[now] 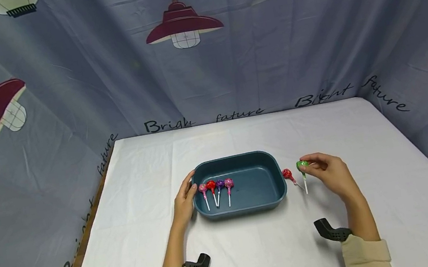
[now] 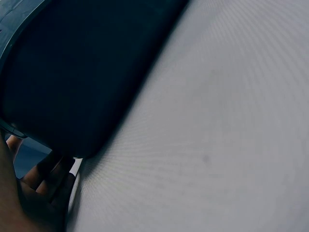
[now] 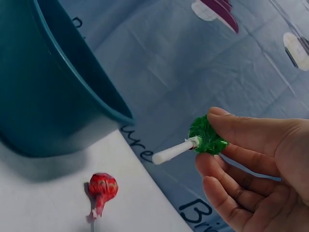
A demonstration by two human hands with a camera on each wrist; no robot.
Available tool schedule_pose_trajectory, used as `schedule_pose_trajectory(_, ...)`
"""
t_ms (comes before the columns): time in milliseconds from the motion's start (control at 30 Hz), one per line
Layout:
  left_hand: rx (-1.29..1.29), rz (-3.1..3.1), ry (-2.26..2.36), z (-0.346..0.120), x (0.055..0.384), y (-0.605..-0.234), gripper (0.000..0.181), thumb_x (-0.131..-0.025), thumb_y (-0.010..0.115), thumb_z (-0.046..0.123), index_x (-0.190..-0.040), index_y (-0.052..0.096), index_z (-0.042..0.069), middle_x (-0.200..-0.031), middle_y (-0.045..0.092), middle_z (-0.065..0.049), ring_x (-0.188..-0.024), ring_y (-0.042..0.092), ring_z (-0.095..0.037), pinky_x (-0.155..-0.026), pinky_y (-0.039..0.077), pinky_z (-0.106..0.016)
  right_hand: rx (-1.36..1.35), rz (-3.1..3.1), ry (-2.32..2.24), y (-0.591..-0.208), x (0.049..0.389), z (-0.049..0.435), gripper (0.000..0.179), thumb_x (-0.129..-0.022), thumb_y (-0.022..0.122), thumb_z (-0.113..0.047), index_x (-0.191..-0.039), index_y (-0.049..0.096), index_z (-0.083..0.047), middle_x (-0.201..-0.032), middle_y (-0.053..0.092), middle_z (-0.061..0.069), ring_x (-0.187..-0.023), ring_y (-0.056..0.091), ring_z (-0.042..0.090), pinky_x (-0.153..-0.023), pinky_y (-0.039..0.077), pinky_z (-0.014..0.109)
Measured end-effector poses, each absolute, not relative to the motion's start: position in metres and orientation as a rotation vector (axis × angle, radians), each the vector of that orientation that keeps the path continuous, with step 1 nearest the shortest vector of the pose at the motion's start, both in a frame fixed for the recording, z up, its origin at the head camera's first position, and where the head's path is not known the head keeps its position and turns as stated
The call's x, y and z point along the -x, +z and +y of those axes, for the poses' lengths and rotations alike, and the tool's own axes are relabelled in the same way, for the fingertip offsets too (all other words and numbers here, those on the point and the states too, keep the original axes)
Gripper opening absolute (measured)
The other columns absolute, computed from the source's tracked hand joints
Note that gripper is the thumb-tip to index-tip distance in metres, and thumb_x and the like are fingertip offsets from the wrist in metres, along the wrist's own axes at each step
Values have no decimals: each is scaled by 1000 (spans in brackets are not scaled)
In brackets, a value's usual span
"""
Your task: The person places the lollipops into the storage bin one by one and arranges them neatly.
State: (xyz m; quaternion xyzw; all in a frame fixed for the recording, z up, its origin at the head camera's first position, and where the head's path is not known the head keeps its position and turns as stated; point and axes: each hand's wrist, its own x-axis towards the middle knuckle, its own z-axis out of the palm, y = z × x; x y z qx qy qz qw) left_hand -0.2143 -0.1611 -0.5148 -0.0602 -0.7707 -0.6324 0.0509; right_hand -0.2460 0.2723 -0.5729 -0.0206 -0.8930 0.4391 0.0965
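My right hand (image 1: 329, 173) pinches a green-wrapped lollipop (image 3: 207, 135) by its head, with thumb and fingers. Its white stick points down in the head view. A red lollipop (image 3: 103, 187) lies on the white table between that hand and a dark teal rectangular tub (image 1: 244, 211). My left hand (image 1: 183, 203) holds the tub's left end, thumb at the rim and fingers against the outer wall (image 2: 48, 176). Inside, on the left side, several lollipops lie in a row: a pink one (image 1: 203, 188), a red one (image 1: 211, 185), a purple one (image 1: 220, 184) and another pink one (image 1: 228, 183).
The table (image 1: 268, 252) wears a white cloth, and its wooden side edge (image 1: 84, 249) shows at the left. A grey-blue curtain (image 1: 253, 65) printed with lamps and lettering hangs behind and at both sides. Dark wrist mounts (image 1: 332, 231) sit on both forearms.
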Motion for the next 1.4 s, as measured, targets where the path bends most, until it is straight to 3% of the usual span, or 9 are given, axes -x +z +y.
schedule_pose_trajectory(467, 194, -2337, -1914, -161, 214, -516, 40, -96, 49, 14, -137, 47, 14, -139, 42, -14, -129, 35, -30, -105, 30, -42, -79, -2559, 1416, -567, 260, 249, 37, -75, 69, -51, -108, 64, -34, -91, 65, -9, -78, 62, 9, -69, 49, 21)
schedule_pose_trajectory(667, 194, -2338, -1920, -161, 215, -516, 41, -96, 49, 13, -137, 46, 14, -139, 42, -13, -129, 35, -30, -104, 30, -42, -172, -2498, 1635, -517, 242, 220, 36, -80, 72, -33, -111, 66, -15, -92, 67, 4, -79, 62, 18, -72, 49, 26)
schedule_pose_trajectory(867, 180, -2351, -1922, -161, 214, -515, 40, -96, 49, 14, -137, 47, 15, -139, 42, -13, -129, 35, -30, -104, 30, -44, -88, -2519, 1599, -480, 229, 186, 36, -81, 71, -36, -108, 67, -14, -91, 67, 5, -77, 62, 16, -65, 51, 24)
schedule_pose_trajectory(967, 180, -2348, -1932, -161, 214, -515, 41, -96, 49, 14, -137, 46, 14, -139, 42, -14, -129, 35, -30, -104, 30, -43, -101, -2555, 1590, -459, 222, 172, 38, -81, 70, -35, -109, 65, -9, -92, 67, 9, -78, 63, 20, -65, 53, 31)
schedule_pose_trajectory(1133, 194, -2344, -1931, -162, 214, -515, 41, -96, 49, 13, -137, 46, 13, -139, 42, -13, -129, 35, -30, -105, 29, -42, -90, -2604, 1595, -449, 220, 155, 38, -82, 69, -34, -110, 64, -10, -93, 67, 9, -75, 61, 23, -57, 51, 28)
schedule_pose_trajectory(1233, 207, -2340, -1929, -163, 215, -515, 41, -96, 49, 14, -137, 46, 13, -139, 41, -13, -129, 34, -29, -105, 29, -42, -139, -2604, 1579, -449, 222, 146, 35, -83, 69, -29, -111, 64, -8, -94, 67, 9, -77, 62, 21, -63, 51, 24)
schedule_pose_trajectory(1300, 215, -2337, -1928, -163, 215, -515, 41, -96, 49, 14, -137, 46, 13, -139, 42, -13, -129, 34, -29, -105, 30, -42, -174, -2598, 1575, -450, 224, 139, 34, -83, 69, -27, -110, 64, -7, -96, 67, 9, -81, 64, 17, -71, 51, 27)
schedule_pose_trajectory(1400, 222, -2331, -1928, -163, 215, -515, 41, -96, 49, 14, -137, 46, 11, -139, 42, -13, -129, 35, -29, -105, 30, -42, -196, -2601, 1599, -453, 227, 131, 31, -83, 69, -24, -109, 64, -8, -95, 66, 8, -81, 64, 18, -72, 52, 31)
